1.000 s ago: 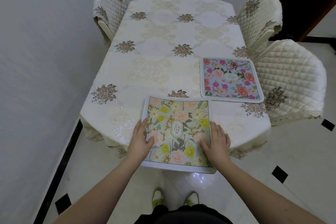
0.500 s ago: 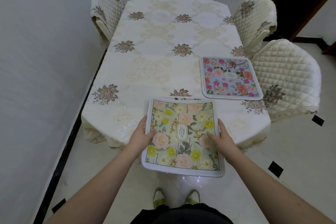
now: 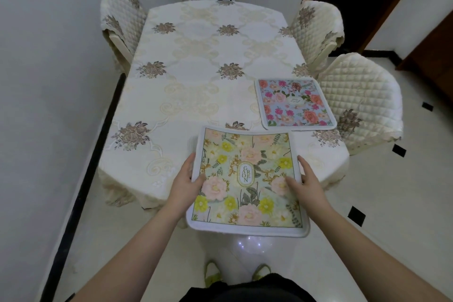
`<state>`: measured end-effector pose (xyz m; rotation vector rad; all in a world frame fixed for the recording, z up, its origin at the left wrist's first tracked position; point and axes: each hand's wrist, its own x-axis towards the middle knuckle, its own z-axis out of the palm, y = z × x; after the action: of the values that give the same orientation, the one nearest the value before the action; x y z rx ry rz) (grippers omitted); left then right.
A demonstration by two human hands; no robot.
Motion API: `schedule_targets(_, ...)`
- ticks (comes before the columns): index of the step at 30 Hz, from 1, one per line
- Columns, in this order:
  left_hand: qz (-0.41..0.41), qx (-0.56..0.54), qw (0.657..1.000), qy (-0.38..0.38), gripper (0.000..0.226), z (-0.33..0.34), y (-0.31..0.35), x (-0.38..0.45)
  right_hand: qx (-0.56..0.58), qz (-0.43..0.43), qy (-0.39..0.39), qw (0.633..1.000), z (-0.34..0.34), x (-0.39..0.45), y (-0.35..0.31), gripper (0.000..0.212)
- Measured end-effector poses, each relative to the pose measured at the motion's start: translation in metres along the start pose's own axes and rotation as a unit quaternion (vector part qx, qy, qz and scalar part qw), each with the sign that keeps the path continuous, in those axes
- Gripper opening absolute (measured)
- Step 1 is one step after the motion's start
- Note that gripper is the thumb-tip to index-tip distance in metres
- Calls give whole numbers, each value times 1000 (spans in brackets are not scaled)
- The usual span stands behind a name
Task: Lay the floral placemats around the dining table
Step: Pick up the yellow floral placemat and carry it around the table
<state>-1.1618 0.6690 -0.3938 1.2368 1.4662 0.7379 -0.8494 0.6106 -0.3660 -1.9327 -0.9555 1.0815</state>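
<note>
near placemat overhangs table front edge | second placemat right, behind

Green placemat overhangs table edge; blue placemat flat.

Bare forearms, a black garment and yellow-green shoes.

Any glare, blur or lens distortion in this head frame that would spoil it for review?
Head view: wide-angle bowing curves the cream embroidered tablecloth edges and walls; small sparkly glare on the glossy white floor below the green-and-yellow floral placemat; right hand slightly motion-soft; lighting even, shadows faint; blue-and-pink floral placemat sharp.
</note>
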Motion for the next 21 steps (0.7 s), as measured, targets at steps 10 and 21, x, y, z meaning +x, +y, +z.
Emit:
schedule_targets(10,-9,14,996,86,64,-26,5,-44,-5,-49,-67,997,12,-10,-12,69)
schedule_targets(21,-25,-37,985,165,62,-12,-9,-140,8,-80,-151,985,-3,-41,-3,69)
